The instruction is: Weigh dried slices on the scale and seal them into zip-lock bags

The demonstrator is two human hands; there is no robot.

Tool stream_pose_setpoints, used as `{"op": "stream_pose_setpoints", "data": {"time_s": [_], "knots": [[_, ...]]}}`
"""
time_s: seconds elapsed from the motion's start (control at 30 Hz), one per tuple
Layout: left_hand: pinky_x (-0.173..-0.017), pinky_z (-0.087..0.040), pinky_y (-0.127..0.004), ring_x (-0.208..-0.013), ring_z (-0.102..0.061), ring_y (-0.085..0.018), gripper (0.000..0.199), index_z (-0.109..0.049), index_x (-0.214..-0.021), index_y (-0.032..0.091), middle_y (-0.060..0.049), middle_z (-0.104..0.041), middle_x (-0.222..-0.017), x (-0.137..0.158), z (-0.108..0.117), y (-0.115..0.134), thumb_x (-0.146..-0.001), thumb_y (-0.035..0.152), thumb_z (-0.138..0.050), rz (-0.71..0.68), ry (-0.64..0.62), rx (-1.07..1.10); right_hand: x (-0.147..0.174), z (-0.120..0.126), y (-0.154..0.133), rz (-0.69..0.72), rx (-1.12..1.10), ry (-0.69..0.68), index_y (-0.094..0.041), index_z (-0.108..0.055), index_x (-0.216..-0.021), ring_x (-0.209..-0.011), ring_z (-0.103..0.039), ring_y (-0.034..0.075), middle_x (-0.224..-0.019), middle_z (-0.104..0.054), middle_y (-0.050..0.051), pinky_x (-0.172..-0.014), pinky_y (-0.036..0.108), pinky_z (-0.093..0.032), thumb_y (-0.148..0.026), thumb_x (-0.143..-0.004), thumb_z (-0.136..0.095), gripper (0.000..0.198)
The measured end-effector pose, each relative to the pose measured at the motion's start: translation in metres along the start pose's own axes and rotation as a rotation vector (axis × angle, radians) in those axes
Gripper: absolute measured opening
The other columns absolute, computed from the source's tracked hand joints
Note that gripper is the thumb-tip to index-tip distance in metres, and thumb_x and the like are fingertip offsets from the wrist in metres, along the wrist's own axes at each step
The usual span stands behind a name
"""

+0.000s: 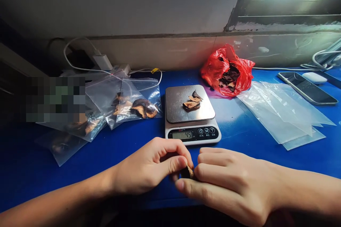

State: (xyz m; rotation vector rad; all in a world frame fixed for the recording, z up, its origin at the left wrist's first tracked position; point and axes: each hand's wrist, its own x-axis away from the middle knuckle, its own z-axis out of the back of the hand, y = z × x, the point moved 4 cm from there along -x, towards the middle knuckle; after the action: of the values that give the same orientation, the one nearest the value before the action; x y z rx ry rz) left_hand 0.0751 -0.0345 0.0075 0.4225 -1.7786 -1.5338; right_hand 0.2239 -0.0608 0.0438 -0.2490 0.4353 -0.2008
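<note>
Just in front of the scale, my left hand (pixel 149 168) pinches a small piece of dark dried peel (pixel 187 172) between thumb and fingers. My right hand (pixel 234 181) closes on the same piece from the other side, with its thumb below. Much of the piece is hidden by the fingers. Behind my hands stands a white kitchen scale (pixel 172 110) with a steel plate, its display showing 4.5. A few curled pieces of dried peel (pixel 191 105) lie on the plate, brown-orange inside and dark outside.
A red plastic bag (pixel 246 69), open, holds more dark peel behind the scale. Clear bags with peel (pixel 144 108) lie left. Flat clear bags (pixel 282 113) are fanned out right, near a phone (pixel 306 87) and a white case (pixel 314 77). A charger (pixel 102 62) and cables run along the wall.
</note>
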Motion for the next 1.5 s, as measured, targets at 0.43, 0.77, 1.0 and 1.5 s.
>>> {"op": "stream_pose_setpoints", "data": {"time_s": [0.43,0.77,1.0,1.5], "knots": [[-0.077,-0.051,-0.031,-0.078,-0.065,-0.018,0.016,-0.071,-0.094,0.020,-0.005,-0.074,-0.093,-0.003,0.055,0.039,-0.091,0.029,-0.060,-0.477,0.782,-0.719,0.023,0.029,0.051,-0.138,0.356,0.334,-0.016,-0.058,-0.123,-0.074,-0.058,0.014,-0.087,-0.066,0.006,-0.067,0.028,-0.047,-0.013,-0.094,-0.053,0.030],[-0.084,-0.051,-0.032,-0.090,-0.068,-0.019,0.017,-0.072,-0.095,0.017,-0.006,-0.075,-0.097,-0.046,0.064,0.038,-0.091,0.016,-0.055,-0.629,0.728,-1.047,0.039,0.043,0.086,-0.321,0.399,0.467,-0.017,-0.067,-0.112,-0.075,-0.062,0.015,-0.089,-0.066,0.008,-0.065,0.028,-0.049,-0.020,-0.093,-0.056,0.022],[-0.086,-0.048,-0.037,-0.092,-0.065,-0.022,0.014,-0.072,-0.094,0.018,-0.004,-0.076,-0.098,-0.049,0.067,0.038,-0.087,0.021,-0.061,-0.616,0.768,-1.113,0.044,0.050,0.093,-0.360,0.441,0.446,-0.016,-0.068,-0.111,-0.074,-0.062,0.016,-0.089,-0.067,0.008,-0.065,0.029,-0.049,-0.022,-0.093,-0.055,0.022],[-0.096,-0.038,-0.049,-0.108,-0.061,-0.028,0.030,-0.069,-0.101,0.024,-0.004,-0.071,-0.110,-0.007,0.104,0.037,-0.089,0.040,-0.046,-0.217,0.806,-1.328,0.108,0.092,0.163,-0.711,0.590,0.440,-0.018,-0.072,-0.101,-0.071,-0.065,0.018,-0.089,-0.072,0.008,-0.065,0.031,-0.050,-0.021,-0.087,-0.050,0.026]]}}
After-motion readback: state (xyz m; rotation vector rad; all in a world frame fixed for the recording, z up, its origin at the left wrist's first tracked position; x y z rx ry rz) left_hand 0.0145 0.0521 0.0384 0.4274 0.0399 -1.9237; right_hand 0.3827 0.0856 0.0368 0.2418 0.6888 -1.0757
